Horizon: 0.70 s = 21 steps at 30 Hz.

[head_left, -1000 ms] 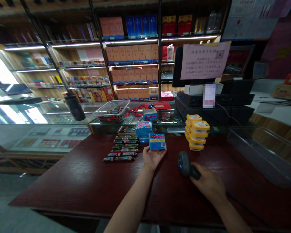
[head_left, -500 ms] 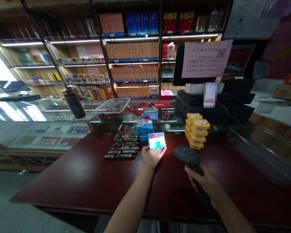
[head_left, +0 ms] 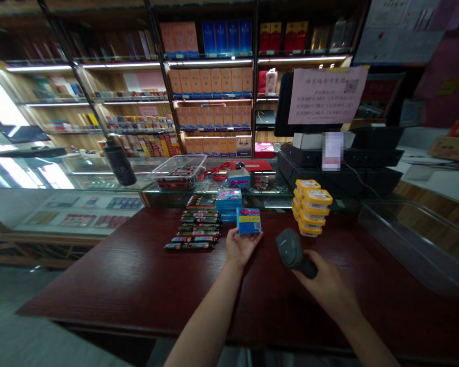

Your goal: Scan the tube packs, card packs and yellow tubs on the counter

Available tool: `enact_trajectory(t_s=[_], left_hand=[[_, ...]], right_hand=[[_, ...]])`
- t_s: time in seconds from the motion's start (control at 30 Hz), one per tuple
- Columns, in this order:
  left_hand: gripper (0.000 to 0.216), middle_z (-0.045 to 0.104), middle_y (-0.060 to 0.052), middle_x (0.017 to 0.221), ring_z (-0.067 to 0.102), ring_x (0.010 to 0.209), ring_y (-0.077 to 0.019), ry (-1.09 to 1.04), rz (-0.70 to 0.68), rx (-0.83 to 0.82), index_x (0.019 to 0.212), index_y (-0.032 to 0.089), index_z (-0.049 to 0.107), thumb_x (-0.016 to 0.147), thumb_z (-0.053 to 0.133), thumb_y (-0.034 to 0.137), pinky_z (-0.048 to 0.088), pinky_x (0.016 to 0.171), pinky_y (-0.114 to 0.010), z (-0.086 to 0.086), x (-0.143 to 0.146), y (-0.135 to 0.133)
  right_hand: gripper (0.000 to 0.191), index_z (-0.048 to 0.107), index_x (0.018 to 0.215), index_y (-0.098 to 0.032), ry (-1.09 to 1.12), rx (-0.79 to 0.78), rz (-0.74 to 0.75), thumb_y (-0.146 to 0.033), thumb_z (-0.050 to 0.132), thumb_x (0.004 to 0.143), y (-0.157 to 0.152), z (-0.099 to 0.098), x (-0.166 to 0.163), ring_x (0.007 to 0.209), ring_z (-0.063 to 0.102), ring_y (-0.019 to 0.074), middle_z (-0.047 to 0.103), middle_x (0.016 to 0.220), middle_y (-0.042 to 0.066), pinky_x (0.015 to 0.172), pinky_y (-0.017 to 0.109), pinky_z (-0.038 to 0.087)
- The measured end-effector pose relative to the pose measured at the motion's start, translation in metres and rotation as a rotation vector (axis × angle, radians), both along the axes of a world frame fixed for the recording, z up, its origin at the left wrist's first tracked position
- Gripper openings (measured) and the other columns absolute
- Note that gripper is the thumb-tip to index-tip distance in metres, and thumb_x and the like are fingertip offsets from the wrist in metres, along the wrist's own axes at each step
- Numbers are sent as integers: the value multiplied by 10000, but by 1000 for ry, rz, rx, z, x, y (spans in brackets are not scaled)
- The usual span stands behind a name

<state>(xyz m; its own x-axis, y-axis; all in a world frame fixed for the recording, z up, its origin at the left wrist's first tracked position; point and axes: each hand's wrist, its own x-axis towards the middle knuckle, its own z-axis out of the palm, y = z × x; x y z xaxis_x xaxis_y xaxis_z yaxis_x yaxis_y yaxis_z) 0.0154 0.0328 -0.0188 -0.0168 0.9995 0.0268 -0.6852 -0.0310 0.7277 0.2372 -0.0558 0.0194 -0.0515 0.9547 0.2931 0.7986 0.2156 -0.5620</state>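
**Blue box (head_left: 248,220) in left hand (head_left: 243,248), scanner (head_left: 290,248) in right hand (head_left: 329,285)**

The left hand is palm up, its thumb and fingers closed around the lower part of the blue box, which faces the camera with pink lettering, a yellow band and a pale barcode patch at its lower right. The box is over the far part of the dark red-brown table (head_left: 137,275), just in front of a stack of blue boxes (head_left: 228,205); whether its base touches the table cannot be told.

The right hand is clamped around the handle of the dark scanner, whose head leans to the left, apart from the box.

Left of the stack lies a row of dark stick-shaped packets (head_left: 199,227), set side by side. Near the scanner, on its far side, yellow-lidded tubs (head_left: 315,206) stand in 2 columns. A clear plastic bin (head_left: 409,255) is at the table's right end.

Beyond the table, a glass display case (head_left: 268,203) bears a clear tray (head_left: 199,164) of packets and an open blue-fronted carton (head_left: 239,181). A black bottle (head_left: 120,164) stands farther left. To the right, a pink sign (head_left: 327,97) with the figures 200, 300 and 500 covers much of a dark monitor (head_left: 283,104).
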Motion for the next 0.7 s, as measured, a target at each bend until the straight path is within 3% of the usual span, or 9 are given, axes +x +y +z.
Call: enact_trajectory(t_s=[0.07, 0.2, 0.33, 0.4, 0.47, 0.57, 0.7], left_hand=[[432, 660, -111, 1062, 604, 1038, -242, 33, 53, -1, 997, 187, 598, 723, 488, 502, 468, 936, -466, 0, 2, 1], [534, 655, -78, 1038, 614, 976, -217, 266, 262, 97, 1097, 206, 576, 643, 669, 470, 468, 897, -400, 11, 7, -3], [587, 587, -91, 1174, 560, 1054, -245, 761, 630, 194, 1167, 224, 571, 640, 698, 449, 450, 893, -362, 48, 2, -8], [603, 532, -93, 1222, 504, 1124, -272, 1098, 870, 151, 1174, 251, 577, 621, 720, 447, 419, 939, -385, 72, -7, -4], [591, 491, -98, 1236, 450, 1178, -296, 1362, 1025, 99, 1171, 260, 584, 630, 718, 457, 363, 995, -421, 95, -19, 6], [557, 478, -120, 1214, 427, 1179, -326, 1619, 1064, 9, 1137, 251, 599, 647, 698, 497, 323, 1000, -455, 116, -35, 29], [608, 498, -161, 1164, 447, 1119, -374, 1831, 948, -105, 1109, 239, 612, 625, 677, 600, 340, 924, -485, 120, -47, 53]], right_hand=[[283, 601, 1053, -261, -186, 72, -62, -396, 546, 810, 5, -9, 2, 764, 665, 239, 710, 907, 37, 615, 321, 442], [351, 561, 1174, -214, -329, 239, -52, -322, 484, 850, 15, -39, 4, 813, 662, 219, 700, 1009, 70, 668, 318, 460], [360, 559, 1186, -206, -358, 308, -21, -323, 491, 853, 19, -56, 8, 836, 663, 220, 698, 1020, 70, 685, 318, 474], [362, 556, 1186, -209, -354, 320, -24, -326, 498, 849, 19, -58, 9, 837, 665, 220, 698, 1025, 66, 690, 316, 478], [356, 558, 1180, -218, -343, 317, -24, -328, 500, 846, 19, -57, 10, 834, 666, 214, 700, 1018, 57, 695, 311, 479], [345, 567, 1164, -219, -315, 304, -9, -320, 494, 843, 19, -57, 10, 844, 665, 212, 700, 1021, 55, 699, 314, 484], [345, 583, 1150, -210, -281, 310, -14, -321, 495, 836, 21, -57, 12, 823, 668, 218, 701, 1015, 61, 693, 334, 493]])
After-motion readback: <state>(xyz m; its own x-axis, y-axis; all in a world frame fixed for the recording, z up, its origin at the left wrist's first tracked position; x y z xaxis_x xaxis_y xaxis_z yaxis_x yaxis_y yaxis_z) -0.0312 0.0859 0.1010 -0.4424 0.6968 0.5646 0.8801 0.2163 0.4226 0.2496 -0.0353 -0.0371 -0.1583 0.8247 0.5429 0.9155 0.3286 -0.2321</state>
